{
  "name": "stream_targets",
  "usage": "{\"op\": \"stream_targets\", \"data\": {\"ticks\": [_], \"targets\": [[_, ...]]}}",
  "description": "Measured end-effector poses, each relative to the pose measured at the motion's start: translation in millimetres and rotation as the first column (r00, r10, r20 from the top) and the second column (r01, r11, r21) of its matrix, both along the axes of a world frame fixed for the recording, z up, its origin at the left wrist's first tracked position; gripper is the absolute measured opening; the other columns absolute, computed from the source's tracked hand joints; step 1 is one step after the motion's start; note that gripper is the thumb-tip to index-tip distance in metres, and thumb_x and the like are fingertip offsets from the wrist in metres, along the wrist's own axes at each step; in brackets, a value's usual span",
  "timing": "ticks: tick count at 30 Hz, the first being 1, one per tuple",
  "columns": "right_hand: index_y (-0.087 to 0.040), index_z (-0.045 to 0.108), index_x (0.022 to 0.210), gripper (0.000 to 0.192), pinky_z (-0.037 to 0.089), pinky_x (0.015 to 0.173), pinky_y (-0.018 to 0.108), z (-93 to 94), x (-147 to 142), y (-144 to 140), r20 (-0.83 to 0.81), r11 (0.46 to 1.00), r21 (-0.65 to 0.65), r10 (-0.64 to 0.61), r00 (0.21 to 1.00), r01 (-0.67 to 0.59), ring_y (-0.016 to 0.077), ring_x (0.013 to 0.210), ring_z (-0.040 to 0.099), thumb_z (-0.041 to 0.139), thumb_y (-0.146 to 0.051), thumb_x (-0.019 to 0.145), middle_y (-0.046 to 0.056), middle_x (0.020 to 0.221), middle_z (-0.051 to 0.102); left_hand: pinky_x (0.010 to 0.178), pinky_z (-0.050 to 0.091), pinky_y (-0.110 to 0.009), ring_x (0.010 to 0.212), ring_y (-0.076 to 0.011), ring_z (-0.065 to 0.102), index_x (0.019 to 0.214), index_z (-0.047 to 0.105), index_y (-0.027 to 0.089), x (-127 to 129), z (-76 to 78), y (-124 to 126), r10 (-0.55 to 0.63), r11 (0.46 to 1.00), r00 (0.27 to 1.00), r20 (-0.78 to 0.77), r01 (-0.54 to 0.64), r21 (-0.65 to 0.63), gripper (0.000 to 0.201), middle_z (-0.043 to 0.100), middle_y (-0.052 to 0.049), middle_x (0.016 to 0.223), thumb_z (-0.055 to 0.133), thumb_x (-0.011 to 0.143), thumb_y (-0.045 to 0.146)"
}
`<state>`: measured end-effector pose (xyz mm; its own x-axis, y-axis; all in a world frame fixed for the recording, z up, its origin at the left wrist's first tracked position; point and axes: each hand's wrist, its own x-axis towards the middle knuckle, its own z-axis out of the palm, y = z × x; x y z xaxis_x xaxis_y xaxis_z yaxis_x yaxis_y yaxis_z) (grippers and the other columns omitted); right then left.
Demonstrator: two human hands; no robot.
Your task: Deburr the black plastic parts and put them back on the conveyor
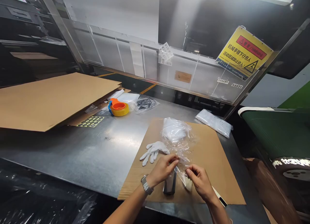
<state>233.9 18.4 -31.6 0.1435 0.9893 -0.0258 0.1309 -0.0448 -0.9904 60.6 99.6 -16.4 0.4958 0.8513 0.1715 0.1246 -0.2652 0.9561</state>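
My left hand (161, 172), with a metal watch on the wrist, pinches the edge of a clear plastic bag (181, 175). On the bag's other side, my right hand (200, 182) has thumb and fingers closed on the film. Below my left hand lies a dark rectangular object (170, 184), its upper end hidden. A small pale piece (188, 184) shows beside the film, its kind unclear. Crumpled clear film with white material (173, 129) lies beyond the hands. A white glove (153, 151) rests left of them. All this is on a cardboard sheet (215, 162).
A tape dispenser (119, 108), a bagged black item (146, 103) and a sticker sheet (91, 121) sit on the metal table (97, 153). Large cardboard (53, 99) is at left. A plastic-wrapped white pack (214, 122) lies right, near a green conveyor (278, 130). A transparent panel stands behind.
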Motion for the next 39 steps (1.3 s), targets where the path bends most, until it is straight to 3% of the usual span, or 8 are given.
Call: {"op": "stream_targets", "data": {"ticks": [3, 9, 12, 19, 22, 27, 33, 39], "targets": [[-0.016, 0.056, 0.062, 0.025, 0.031, 0.054, 0.022, 2.6, -8, -3, 0.065, 1.0, 0.003, -0.026, 0.998, 0.026, 0.01, 0.056, 0.04, 0.063, -0.037, 0.075, -0.003, 0.057, 0.048, 0.074, 0.041, -0.03, 0.084, -0.0198, 0.052, 0.089, 0.061, 0.018, -5, 1.5, -15, 0.178, 0.984, 0.984, -0.02, -0.178, 0.032, 0.021, 0.059, -0.005, 0.085, 0.049, 0.082, 0.034], [-0.017, 0.052, 0.061, 0.024, 0.028, 0.05, 0.021, 10.8, -32, -10, 0.171, 0.999, 0.018, 0.03, 0.985, -0.034, 0.0091, 0.054, 0.039, 0.065, -0.033, 0.073, -0.004, 0.056, 0.045, 0.049, 0.04, -0.02, 0.054, -0.0115, 0.05, 0.065, 0.057, 0.016, -1, -7.9, -45, 0.059, 0.998, 0.996, -0.069, -0.059, -0.001, 0.032, 0.056, 0.002, 0.057, 0.055, 0.078, 0.044], [-0.018, 0.047, 0.062, 0.026, 0.03, 0.049, 0.02, 6.4, -35, -8, 0.19, 0.999, 0.033, -0.005, 0.982, -0.001, 0.0085, 0.052, 0.037, 0.061, -0.036, 0.076, -0.006, 0.056, 0.04, 0.046, 0.039, -0.019, 0.05, -0.0103, 0.048, 0.061, 0.052, 0.016, -2, -22.0, -49, 0.167, 0.986, 0.98, -0.105, -0.164, 0.036, 0.038, 0.051, 0.002, 0.053, 0.043, 0.085, 0.043], [-0.019, 0.047, 0.066, 0.02, 0.034, 0.055, 0.02, 1.2, -45, -6, 0.371, 0.992, 0.112, -0.091, 0.924, 0.053, 0.0102, 0.058, 0.043, 0.052, -0.032, 0.081, -0.003, 0.063, 0.046, 0.077, 0.041, -0.037, 0.087, -0.0227, 0.052, 0.094, 0.063, 0.018, -14, -39.7, -59, 0.475, 0.841, 0.864, -0.169, -0.388, 0.378, 0.021, 0.059, -0.009, 0.09, 0.045, 0.084, 0.025], [-0.019, 0.054, 0.073, 0.017, 0.038, 0.06, 0.022, 3.1, -55, -12, 0.47, 0.995, 0.094, -0.004, 0.882, -0.046, 0.0123, 0.064, 0.05, 0.051, -0.033, 0.081, 0.0, 0.071, 0.054, 0.074, 0.041, -0.033, 0.078, -0.0194, 0.051, 0.092, 0.066, 0.024, -22, -45.0, -54, 0.476, 0.802, 0.861, -0.179, -0.341, 0.491, 0.023, 0.058, -0.004, 0.079, 0.045, 0.084, 0.022], [-0.017, 0.056, 0.092, 0.028, 0.037, 0.057, 0.027, -20.2, -63, -18, 0.629, 0.995, -0.001, -0.076, 0.774, 0.099, 0.0199, 0.062, 0.055, 0.044, -0.04, 0.083, 0.007, 0.07, 0.058, 0.069, 0.041, -0.035, 0.073, -0.0212, 0.049, 0.097, 0.066, 0.017, -45, -63.6, -32, 0.638, 0.711, 0.732, -0.238, -0.442, 0.547, 0.029, 0.052, -0.007, 0.073, 0.039, 0.087, 0.019], [-0.018, 0.053, 0.073, 0.019, 0.031, 0.052, 0.028, -48.4, -58, -30, 0.658, 0.984, -0.132, -0.001, 0.753, 0.117, 0.019, 0.05, 0.05, 0.04, -0.029, 0.082, 0.004, 0.053, 0.049, 0.071, 0.044, -0.034, 0.076, -0.022, 0.057, 0.092, 0.066, 0.017, -58, -81.5, -39, 0.603, 0.769, 0.693, -0.394, -0.373, 0.519, 0.024, 0.063, -0.006, 0.075, 0.043, 0.084, 0.016], [-0.019, 0.052, 0.078, 0.035, 0.041, 0.06, 0.024, -37.3, -54, -63, 0.381, 0.969, -0.196, 0.219, 0.898, -0.153, 0.0139, 0.063, 0.052, 0.032, -0.045, 0.089, 0.001, 0.067, 0.053, 0.07, 0.046, -0.036, 0.079, -0.0252, 0.062, 0.092, 0.065, 0.014, -55, -84.3, -48, 0.531, 0.842, 0.687, -0.496, -0.364, 0.398, 0.027, 0.069, -0.01, 0.081, 0.04, 0.085, 0.018]]}}
